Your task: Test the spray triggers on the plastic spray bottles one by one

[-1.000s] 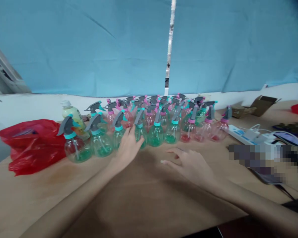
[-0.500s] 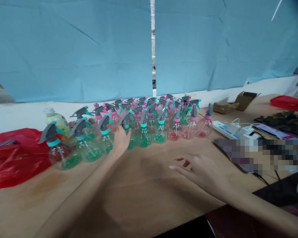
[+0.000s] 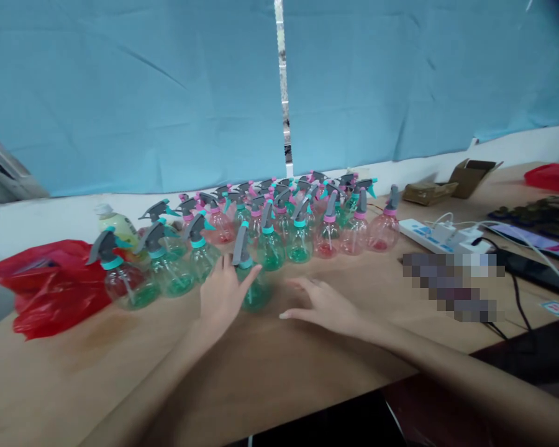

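Note:
A green spray bottle (image 3: 256, 294) with a grey trigger head stands a little in front of the others, upright on the table. Around its neck and left side curls my left hand (image 3: 221, 290), the thumb on the near side and the other fingers partly hidden. To the right of that bottle, my right hand (image 3: 323, 300) hovers low over the table, thumb and fingers apart, holding nothing. Several more spray bottles, green like this one (image 3: 300, 247) and pink like this one (image 3: 327, 242), stand in close rows behind.
A red plastic bag (image 3: 60, 285) and a pale yellow bottle (image 3: 116, 226) are at the left. On the right lie a white power strip (image 3: 426, 236) with cables, a phone (image 3: 535, 241) and an open cardboard box (image 3: 472, 179). Blue sheeting (image 3: 168, 93) covers the wall behind.
My left hand has drawn the green spray bottle out of the front row towards me. My right hand has moved left, closer to it. The view has shifted slightly.

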`<state>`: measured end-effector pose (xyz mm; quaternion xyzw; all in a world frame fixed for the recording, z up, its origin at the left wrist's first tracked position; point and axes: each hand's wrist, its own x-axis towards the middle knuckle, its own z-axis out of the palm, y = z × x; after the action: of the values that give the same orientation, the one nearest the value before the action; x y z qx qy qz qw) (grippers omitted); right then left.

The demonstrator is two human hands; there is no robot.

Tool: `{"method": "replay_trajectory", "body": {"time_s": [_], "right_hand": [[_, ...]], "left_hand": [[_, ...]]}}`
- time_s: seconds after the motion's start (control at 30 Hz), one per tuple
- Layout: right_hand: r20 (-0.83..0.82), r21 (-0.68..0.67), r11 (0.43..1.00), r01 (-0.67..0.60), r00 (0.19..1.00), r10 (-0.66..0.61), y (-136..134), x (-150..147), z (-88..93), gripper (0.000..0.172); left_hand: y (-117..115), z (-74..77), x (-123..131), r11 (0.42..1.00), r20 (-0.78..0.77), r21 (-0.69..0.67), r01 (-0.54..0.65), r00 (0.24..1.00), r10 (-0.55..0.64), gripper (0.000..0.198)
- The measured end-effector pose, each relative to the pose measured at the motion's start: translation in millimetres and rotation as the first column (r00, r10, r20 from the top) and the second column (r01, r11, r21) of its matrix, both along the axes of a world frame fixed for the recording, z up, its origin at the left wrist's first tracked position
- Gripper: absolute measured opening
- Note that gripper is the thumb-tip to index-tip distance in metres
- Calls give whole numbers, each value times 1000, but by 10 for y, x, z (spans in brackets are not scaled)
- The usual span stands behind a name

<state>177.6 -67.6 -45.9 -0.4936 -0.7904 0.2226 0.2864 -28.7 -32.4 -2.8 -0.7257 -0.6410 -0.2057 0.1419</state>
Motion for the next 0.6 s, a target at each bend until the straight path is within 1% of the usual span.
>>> {"method": "replay_trajectory", "body": {"time_s": [0.07, 0.13, 0.2, 0.27, 0.37, 0.43, 0.53, 0.6], "right_hand": [[-70, -3, 998, -61, 996, 60, 70, -73, -73, 90], [-143, 15, 995, -97, 985, 98, 97, -148, -128, 100], [-220, 54, 994, -98, 970, 108, 82, -208, -162, 99], [-281, 90, 994, -67, 956, 90, 43, -239, -175, 93], [-294, 107, 994, -10, 955, 41, -12, -217, -164, 85], [-264, 117, 993, 12, 964, 19, -27, -176, -152, 82], [-211, 146, 989, 21, 978, 10, -13, -134, -150, 79], [-180, 165, 986, 28, 984, 2, 8, -140, -164, 83]], "left_hand": [[-149, -16, 66, 999, -15, -23, 35, 999, -35, 51], [-268, -8, 154, 995, -3, -53, 82, 997, -82, 49], [-347, 4, 243, 986, 13, -84, 145, 989, -144, 45], [-378, 11, 310, 977, 55, -104, 189, 981, -184, 43], [-330, 11, 364, 962, 220, -138, 236, 954, -203, 42], [-257, 11, 388, 930, 373, -143, 339, 889, -266, 42], [-137, 21, 447, 842, 554, -74, 534, 724, -410, 48], [-72, 30, 501, 787, 636, -27, 617, 618, -462, 47]]}}
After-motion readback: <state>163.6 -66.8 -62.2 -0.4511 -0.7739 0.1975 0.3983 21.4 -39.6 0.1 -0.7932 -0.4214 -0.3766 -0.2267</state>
